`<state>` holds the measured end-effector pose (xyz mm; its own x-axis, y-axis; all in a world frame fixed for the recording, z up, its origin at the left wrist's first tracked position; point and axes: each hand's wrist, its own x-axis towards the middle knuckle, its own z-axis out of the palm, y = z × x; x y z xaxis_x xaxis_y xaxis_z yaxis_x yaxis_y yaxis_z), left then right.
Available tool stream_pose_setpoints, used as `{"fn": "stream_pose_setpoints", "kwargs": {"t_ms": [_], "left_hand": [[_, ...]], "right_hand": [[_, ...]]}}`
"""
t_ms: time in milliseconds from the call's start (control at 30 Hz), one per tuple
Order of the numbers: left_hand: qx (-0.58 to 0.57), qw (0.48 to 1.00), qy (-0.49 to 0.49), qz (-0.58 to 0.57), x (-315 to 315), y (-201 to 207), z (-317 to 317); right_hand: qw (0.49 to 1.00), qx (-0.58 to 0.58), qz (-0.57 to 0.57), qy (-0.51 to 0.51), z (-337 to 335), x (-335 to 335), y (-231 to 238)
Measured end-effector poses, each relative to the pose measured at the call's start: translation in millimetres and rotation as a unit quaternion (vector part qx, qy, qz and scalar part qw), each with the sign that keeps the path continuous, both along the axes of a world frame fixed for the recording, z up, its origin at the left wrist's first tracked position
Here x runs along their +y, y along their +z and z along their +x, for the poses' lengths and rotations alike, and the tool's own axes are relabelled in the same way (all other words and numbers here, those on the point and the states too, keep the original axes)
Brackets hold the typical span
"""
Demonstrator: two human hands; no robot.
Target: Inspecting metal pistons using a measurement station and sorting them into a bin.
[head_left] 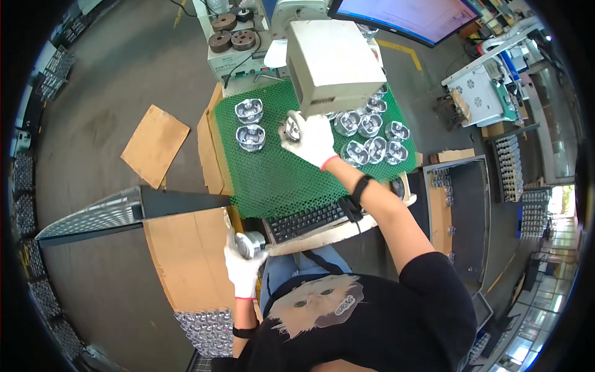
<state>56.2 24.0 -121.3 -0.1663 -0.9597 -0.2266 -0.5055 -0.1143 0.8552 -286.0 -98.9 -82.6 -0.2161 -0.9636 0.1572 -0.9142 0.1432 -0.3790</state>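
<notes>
My left hand, in a white glove, is closed around a silver metal piston beside the left end of the keyboard. Over the green perforated mat, my gloved right hand grips another piston, just below the front of a white box-shaped machine head. Two pistons stand in a column at the mat's left. Several more pistons stand in a group on the right, some partly hidden by the machine head.
A cardboard sheet lies at my left, with rows of pistons below it. At the far left of the bench, round metal blocks rest on a control box. A monitor overhangs the back right. A grey bin stands at my right.
</notes>
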Motion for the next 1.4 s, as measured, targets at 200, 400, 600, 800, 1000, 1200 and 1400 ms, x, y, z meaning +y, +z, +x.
{"fn": "stream_pose_setpoints", "kwargs": {"t_ms": [200, 400, 600, 800, 1000, 1200, 1400], "left_hand": [[-0.163, 0.97, -0.053, -0.171, -30.6, 90.8, -27.2], [-0.122, 0.98, -0.047, -0.151, -32.4, 97.7, -42.8], [0.31, 0.938, -0.039, 0.149, -13.9, -23.3, -26.8], [0.378, 0.775, -0.069, 0.502, 6.9, -25.4, -21.4], [0.488, 0.707, 0.127, 0.496, -2.9, -11.3, -11.2], [0.439, 0.811, 0.126, 0.366, 18.9, -28.0, 21.4], [0.345, 0.828, 0.208, 0.39, 44.7, -33.7, 24.4]], "right_hand": [[0.997, 0.003, -0.058, 0.047, 39.6, 146.3, -12.9], [0.994, -0.096, 0.044, 0.019, 53.2, 176.2, -12.6], [0.984, -0.128, 0.077, 0.1, 91.5, 186.2, 0.4], [0.95, -0.164, 0.167, 0.208, 124.8, 186.2, 2.3], [0.962, -0.229, 0.14, 0.046, 103.1, 116.1, -45.8], [0.972, -0.197, 0.115, -0.062, 88.3, 14.9, -77.3], [0.927, -0.336, 0.145, -0.08, 81.6, 25.4, -61.6]]}}
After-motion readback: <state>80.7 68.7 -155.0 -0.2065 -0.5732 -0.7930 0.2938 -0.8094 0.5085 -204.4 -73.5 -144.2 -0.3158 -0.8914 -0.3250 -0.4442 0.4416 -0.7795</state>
